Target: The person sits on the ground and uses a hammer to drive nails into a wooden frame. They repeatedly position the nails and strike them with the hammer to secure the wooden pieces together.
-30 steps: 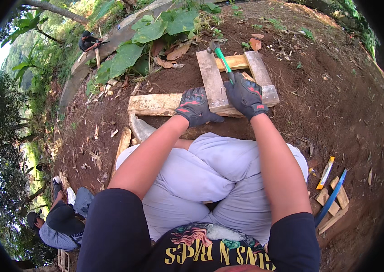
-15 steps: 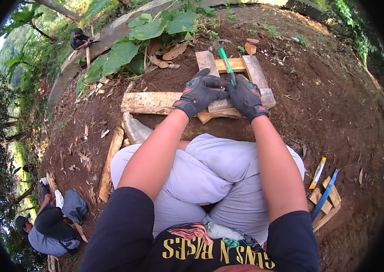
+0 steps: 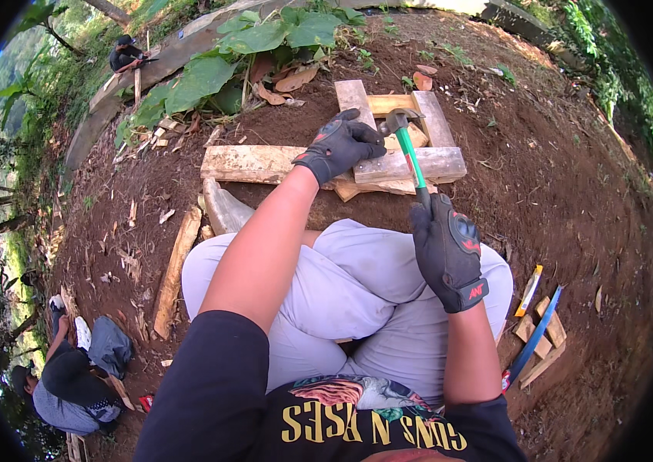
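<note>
Outdoors, we sit on bare dirt ground [image 3: 573, 177] with a rough wooden frame [image 3: 388, 158] of nailed planks lying flat just past our knees; it looks stiff, splintery and fairly heavy, best held by pressing down on a plank face. Our gloved left hand [image 3: 339, 145] lies on its cross plank, fingers curled and pressing down. Our gloved right hand [image 3: 447, 250] is closed around the low end of the green-handled hammer [image 3: 407, 146], whose metal head hangs just over the frame's middle; head-heavy and rigid, it is best gripped far down the handle. Large green leaves [image 3: 211, 73] crowd the far side, a loose plank [image 3: 174, 269] lies on our left, and small wood offcuts [image 3: 540, 339] with a blue tool [image 3: 534, 339] rest on our right. Two other people sit well apart.
</note>
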The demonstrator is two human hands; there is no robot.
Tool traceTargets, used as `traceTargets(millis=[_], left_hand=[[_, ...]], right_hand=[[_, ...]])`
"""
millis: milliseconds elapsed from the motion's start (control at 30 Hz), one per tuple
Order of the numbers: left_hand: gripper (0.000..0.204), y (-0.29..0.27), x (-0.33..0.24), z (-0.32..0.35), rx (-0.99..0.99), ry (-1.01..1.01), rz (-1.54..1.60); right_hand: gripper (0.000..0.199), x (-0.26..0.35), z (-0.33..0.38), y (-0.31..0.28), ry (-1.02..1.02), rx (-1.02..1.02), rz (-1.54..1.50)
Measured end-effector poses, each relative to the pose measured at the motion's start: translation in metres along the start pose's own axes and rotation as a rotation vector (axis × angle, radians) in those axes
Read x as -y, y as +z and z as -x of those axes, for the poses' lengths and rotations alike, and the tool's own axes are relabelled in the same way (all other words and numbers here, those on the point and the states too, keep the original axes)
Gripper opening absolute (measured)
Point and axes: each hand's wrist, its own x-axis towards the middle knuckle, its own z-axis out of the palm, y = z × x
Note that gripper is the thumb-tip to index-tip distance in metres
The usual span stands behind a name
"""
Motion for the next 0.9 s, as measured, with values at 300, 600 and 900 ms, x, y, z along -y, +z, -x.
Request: traceTargets(millis=[300,600,900], left_hand=[[0.033,0.008,0.008,-0.006,-0.023,0.009,0.001],[0.037,0.011,0.012,-0.006,-0.032,0.014,-0.014],[0.038,0.01,0.014,-0.002,-0.072,0.015,-0.01]], right_hand=[[0.022,0.003,-0.002,0.0,-0.076,-0.085,0.09],[0.017,0.034,0.001,-0.023,-0.05,-0.299,-0.105],[0.024,0.058,-0.001,-0.046,-0.054,-0.239,-0.125]])
